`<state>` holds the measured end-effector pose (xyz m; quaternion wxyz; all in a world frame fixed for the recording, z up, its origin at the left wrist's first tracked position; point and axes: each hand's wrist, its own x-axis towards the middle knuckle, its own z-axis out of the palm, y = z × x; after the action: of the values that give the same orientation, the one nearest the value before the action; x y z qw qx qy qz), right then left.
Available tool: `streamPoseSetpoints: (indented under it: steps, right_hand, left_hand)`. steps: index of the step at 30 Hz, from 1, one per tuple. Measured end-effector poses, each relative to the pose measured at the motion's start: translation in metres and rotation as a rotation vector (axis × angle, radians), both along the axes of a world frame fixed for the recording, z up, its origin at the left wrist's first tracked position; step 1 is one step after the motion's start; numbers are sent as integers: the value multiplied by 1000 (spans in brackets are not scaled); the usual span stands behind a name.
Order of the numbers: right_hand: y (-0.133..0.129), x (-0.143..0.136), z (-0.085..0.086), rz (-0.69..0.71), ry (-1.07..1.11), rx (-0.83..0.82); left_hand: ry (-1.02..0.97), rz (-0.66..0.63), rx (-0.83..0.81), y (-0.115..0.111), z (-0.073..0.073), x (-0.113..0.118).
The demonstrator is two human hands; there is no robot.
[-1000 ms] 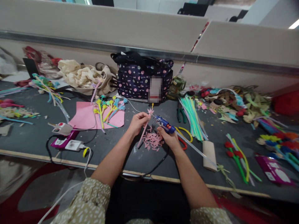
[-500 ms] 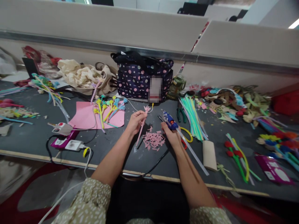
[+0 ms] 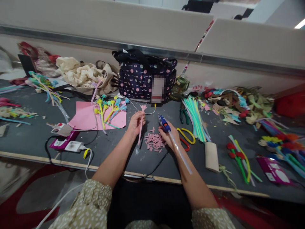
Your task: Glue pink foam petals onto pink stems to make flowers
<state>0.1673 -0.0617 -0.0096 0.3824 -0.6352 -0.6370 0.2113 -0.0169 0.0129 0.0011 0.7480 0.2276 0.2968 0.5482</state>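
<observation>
My left hand (image 3: 136, 122) is closed on the stem of a pink pipe-cleaner flower (image 3: 140, 128), held nearly upright with its tufted head just above the fingers. In my right hand (image 3: 170, 136) is a blue hot glue gun (image 3: 164, 123), its nozzle tilted up and away from me. A long clear glue stick (image 3: 179, 151) sticks out of its back, over my forearm. Between the hands a heap of short pink pieces (image 3: 154, 142) lies on the dark table. Scissors (image 3: 189, 135) with yellow and red handles rest right of my right hand.
Finished yellow and blue flowers (image 3: 107, 109) lie on a pink sheet (image 3: 79, 114), with a power strip (image 3: 63, 141) nearer me. A dark dotted bag (image 3: 133, 79) stands behind. To the right are green-handled pliers (image 3: 184, 114), pale green pipe cleaners (image 3: 195, 119) and a cardboard roll (image 3: 211, 157).
The glue gun has moved left and turned more upright in my right hand. My left hand has shifted slightly left with the pink flower, whose stem is now steeper.
</observation>
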Motion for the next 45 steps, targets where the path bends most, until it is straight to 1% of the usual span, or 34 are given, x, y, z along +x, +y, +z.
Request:
streamPoseSetpoints:
  steps: [3,5,7,9,13,17,20,25,28,30,32,36,39,42,45]
  right_hand:
    - [-1,4,2,9,-128,-6]
    - [0,10,2,19,-159,-17]
    - [2,15,2,56,-139,-32]
    - [3,18,2,106,-73,-57]
    - [2,16,0,230,50,-101]
    - [-3,12,4,373,10,-125]
    - [-5,9,7,419,-27,-167]
    - [-3,8,-1,385,-69,-175]
    - [0,11,-4,355,-67,-126]
    - [1,12,-2,304,-11,-78]
    - [1,13,0,232,101,-59]
    - [1,12,2,93,348,-64]
    - [4,12,1,11,473,-47]
    - [6,13,1,-9,529,-28]
    - [7,13,2,-14,517,-21]
  left_hand:
    - [-70,27,-41,4,-2,-4]
    - [-109,23,-53,5,-3,-5]
    - [-141,11,-54,5,-4,-4]
    - [-164,4,-51,5,-4,-3]
    - [-189,8,-62,5,-5,-3]
    - [-220,38,-84,6,-5,-6]
    - [-234,69,-93,6,-2,-7]
    - [-222,82,-107,6,0,-8]
    - [-191,60,-81,7,-1,-8]
    - [-144,34,-71,7,-3,-7]
    - [-73,-17,-67,6,-4,-5]
    - [89,-168,-29,0,-5,1]
    - [159,-266,-5,-5,-3,5]
    - [210,-363,-1,-9,-2,8]
    - [246,-442,2,-9,-4,9]
